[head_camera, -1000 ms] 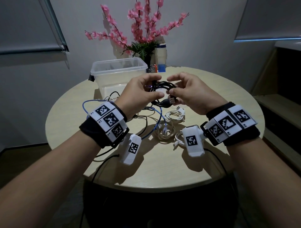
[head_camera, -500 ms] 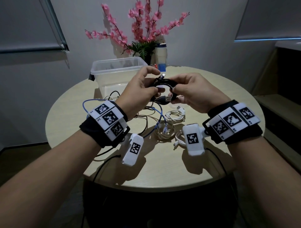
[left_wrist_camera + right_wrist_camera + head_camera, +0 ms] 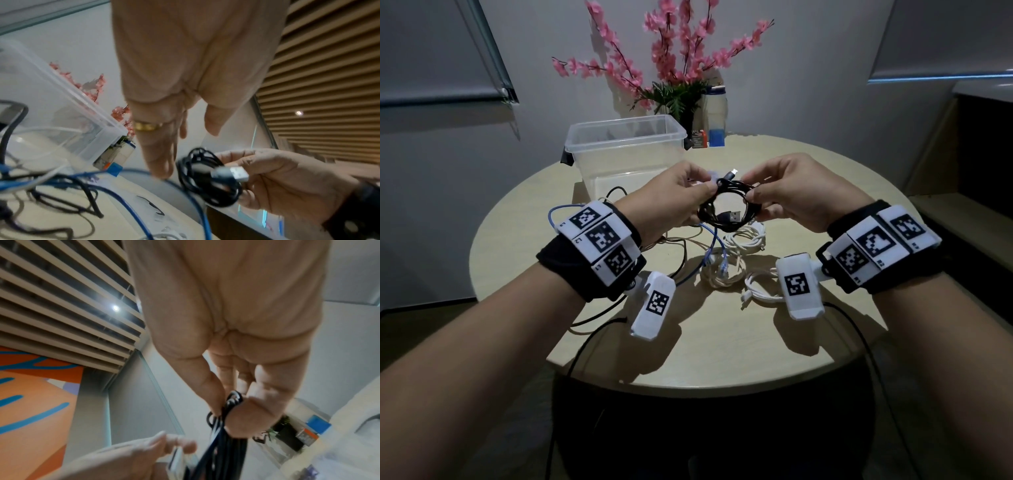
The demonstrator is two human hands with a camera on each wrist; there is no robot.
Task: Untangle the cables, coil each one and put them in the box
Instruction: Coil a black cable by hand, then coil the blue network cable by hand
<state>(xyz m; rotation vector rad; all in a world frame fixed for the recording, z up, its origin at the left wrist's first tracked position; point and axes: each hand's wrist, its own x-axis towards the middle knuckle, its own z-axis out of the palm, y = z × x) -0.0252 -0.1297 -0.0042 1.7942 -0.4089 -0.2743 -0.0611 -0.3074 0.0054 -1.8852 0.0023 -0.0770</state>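
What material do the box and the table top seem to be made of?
Box: looks like clear, slightly frosted plastic, since the table shows through its walls. Table: pale beige top with faint grain and a matte finish, probably laminate or wood; which one cannot be told.

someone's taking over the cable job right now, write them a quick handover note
Right hand pinches the coiled black cable above the table.
Left hand holds the coil's other side in the head view; its wrist view is unclear.
Box stands behind; contents hard to tell.
Done: black cable coiled.
Left: box it, then untangle and coil the blue cable and white cables.
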